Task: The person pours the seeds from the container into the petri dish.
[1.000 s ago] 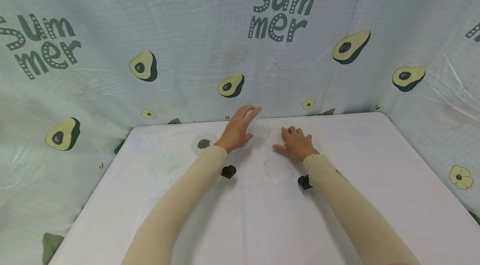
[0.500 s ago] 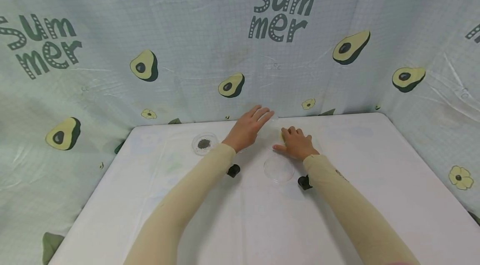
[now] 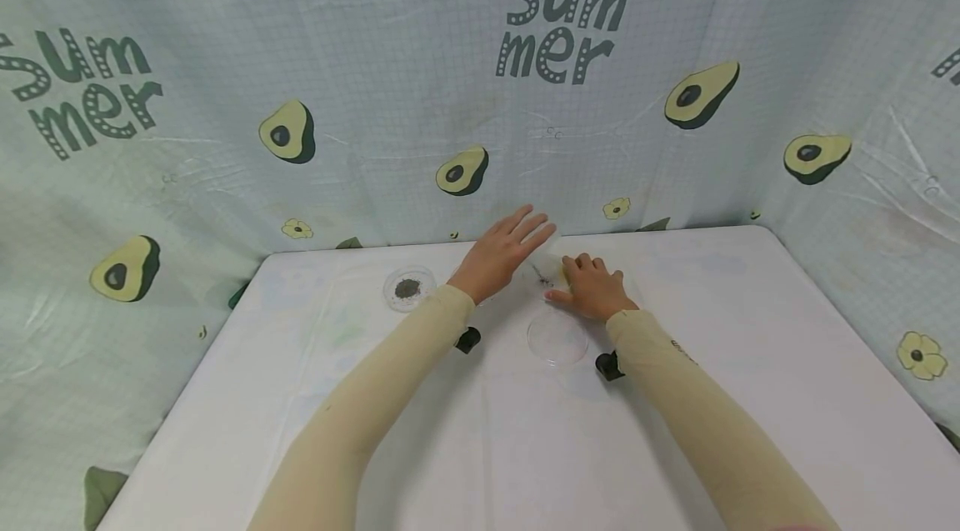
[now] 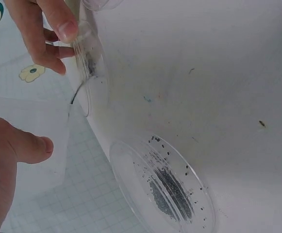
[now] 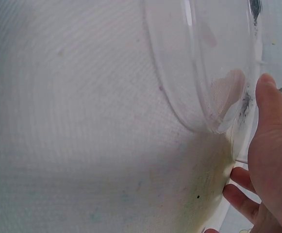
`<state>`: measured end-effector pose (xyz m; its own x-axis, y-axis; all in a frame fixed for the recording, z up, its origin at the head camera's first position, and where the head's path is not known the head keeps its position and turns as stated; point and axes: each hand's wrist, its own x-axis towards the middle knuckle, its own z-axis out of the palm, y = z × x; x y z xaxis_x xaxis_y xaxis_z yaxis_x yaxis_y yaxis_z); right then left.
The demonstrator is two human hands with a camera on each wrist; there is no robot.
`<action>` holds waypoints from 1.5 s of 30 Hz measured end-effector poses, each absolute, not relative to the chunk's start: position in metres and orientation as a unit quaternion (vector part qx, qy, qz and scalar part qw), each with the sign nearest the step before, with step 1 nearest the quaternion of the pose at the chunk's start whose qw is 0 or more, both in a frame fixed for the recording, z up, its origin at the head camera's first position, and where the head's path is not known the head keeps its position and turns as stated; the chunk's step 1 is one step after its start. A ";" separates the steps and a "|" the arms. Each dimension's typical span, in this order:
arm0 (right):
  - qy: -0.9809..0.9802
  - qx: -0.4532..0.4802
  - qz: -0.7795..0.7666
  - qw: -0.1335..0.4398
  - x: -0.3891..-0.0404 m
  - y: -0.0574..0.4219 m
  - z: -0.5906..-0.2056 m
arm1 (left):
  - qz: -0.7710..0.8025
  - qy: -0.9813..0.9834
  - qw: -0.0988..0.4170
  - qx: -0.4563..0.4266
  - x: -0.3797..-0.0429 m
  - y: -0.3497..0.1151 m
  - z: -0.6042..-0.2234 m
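My left hand holds a tilted, translucent straight-edged plastic container, with its thumb pressed along the side. From the container's corner, a thin dark stream of small granules falls into a clear petri dish, where a dark patch lies. My right hand grips that dish at its right side, thumb on the near rim and fingers at the far side. In the right wrist view, the right thumb is beside the dark granules. The far fingers of my left hand are hidden behind the container in its wrist view.
Another clear dish with a heap of dark granules stands at the left. Nearer me lies a clear round dish. A granule-filled dish is close to the left wrist. Stray specks dot the white table, and a printed curtain hangs behind.
My left hand has moved right and slightly away from me, over the dish at the right hand. Dark granules now show in that dish. The right hand has stayed in place.
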<state>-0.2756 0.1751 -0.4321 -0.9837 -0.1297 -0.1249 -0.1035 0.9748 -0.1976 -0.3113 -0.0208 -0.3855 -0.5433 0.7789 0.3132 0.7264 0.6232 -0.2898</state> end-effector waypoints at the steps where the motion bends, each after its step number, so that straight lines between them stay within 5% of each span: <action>1: 0.991 -0.060 -0.095 0.067 -0.275 0.175 -0.432 | 0.062 -0.876 0.212 -0.429 -0.311 -0.021 -0.386; 31: 0.988 -0.064 -0.114 0.079 -0.280 0.177 -0.431 | 0.033 -0.887 0.239 -0.395 -0.309 -0.038 -0.382; 45: 0.986 -0.056 -0.146 0.056 -0.278 0.179 -0.435 | -0.086 -0.901 0.210 -0.369 -0.306 -0.055 -0.379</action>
